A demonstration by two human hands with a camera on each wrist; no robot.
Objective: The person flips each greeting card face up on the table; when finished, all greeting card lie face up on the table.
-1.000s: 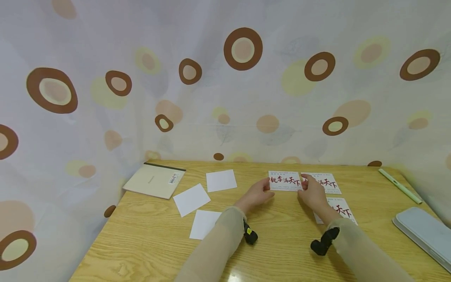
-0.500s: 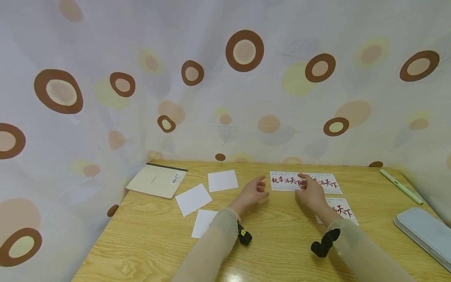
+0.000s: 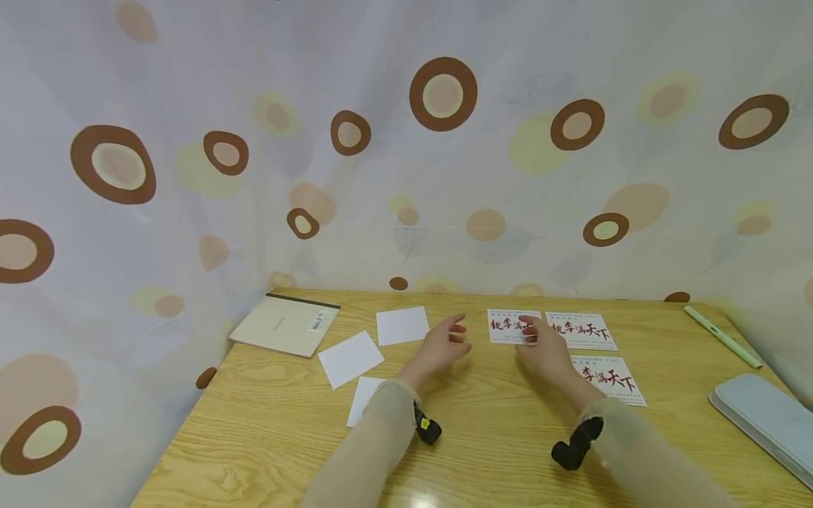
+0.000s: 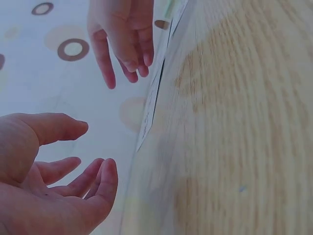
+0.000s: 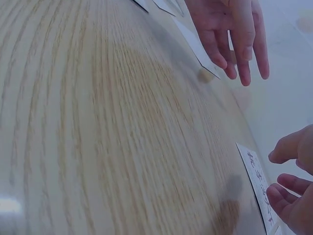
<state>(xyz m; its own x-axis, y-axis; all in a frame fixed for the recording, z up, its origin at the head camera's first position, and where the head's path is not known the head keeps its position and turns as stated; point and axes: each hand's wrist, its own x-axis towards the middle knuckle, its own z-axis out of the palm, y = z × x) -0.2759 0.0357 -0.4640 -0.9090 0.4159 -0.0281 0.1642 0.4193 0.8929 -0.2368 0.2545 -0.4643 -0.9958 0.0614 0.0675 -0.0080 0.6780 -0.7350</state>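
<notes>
My left hand (image 3: 440,347) hovers over the table, fingers loosely bent and holding nothing, just right of the back blank white card (image 3: 402,325). My right hand (image 3: 545,355) covers part of a white card with red Chinese characters (image 3: 504,327). In the right wrist view the right thumb and fingers (image 5: 281,198) stand apart beside that card (image 5: 254,176), gripping nothing. A second red-lettered card (image 3: 584,331) lies to its right. A third one (image 3: 612,381) lies nearer the front, its left part hidden by the right wrist.
Two more blank cards, one tilted (image 3: 351,358) and one partly under the left sleeve (image 3: 363,401), lie at left. A cream notebook (image 3: 286,324) is at the back left. A green pen (image 3: 723,336) and a pale grey-blue case (image 3: 765,423) lie at right on the wooden table (image 3: 254,437).
Both hands have let go of the leftmost red-lettered card and moved left. That card stays in the back row, and more of the two cards to its right shows.
</notes>
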